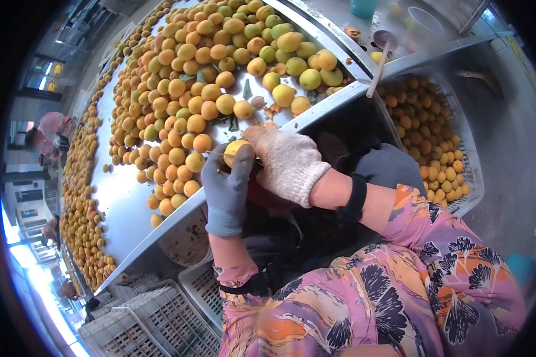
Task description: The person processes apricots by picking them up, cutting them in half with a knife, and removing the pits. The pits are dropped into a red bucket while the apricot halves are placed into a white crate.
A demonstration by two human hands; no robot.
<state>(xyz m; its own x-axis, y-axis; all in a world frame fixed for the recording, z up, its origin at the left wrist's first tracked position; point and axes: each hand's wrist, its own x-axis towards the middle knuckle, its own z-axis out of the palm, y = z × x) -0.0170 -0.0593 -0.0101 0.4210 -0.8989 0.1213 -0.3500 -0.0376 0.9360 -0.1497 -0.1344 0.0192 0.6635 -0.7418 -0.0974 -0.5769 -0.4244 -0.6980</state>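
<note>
A long metal bench (pixel 122 196) slopes across the view, its surface heaped with a great many yellow and orange apricots (pixel 190 77), with a few green leaves and scraps among them. To the right, below the bench edge, a white plastic crate (pixel 467 178) holds a deep layer of smaller orange apricot pieces (pixel 429 137), and a long-handled spoon (pixel 380 59) rests across the bench rim above it. More empty latticed crates (pixel 155 324) stand under the bench near the bottom of the view. The person's forearms, in a pink flowered sleeve (pixel 399 285), come up from the lower right to meet at the bench edge. The left hand (pixel 227 187), in a grey glove, is upright with its fingers curled around a single apricot (pixel 237 152), holding it just above the bench rim; the fruit is pale yellow with an orange blush, round and seemingly whole, mostly covered by the fingers. The right hand (pixel 289 160), in a white knitted glove with a black wrist band behind it, lies bent over from the right, its fingertips pressed against the same apricot; whether it holds a tool I cannot tell.
</note>
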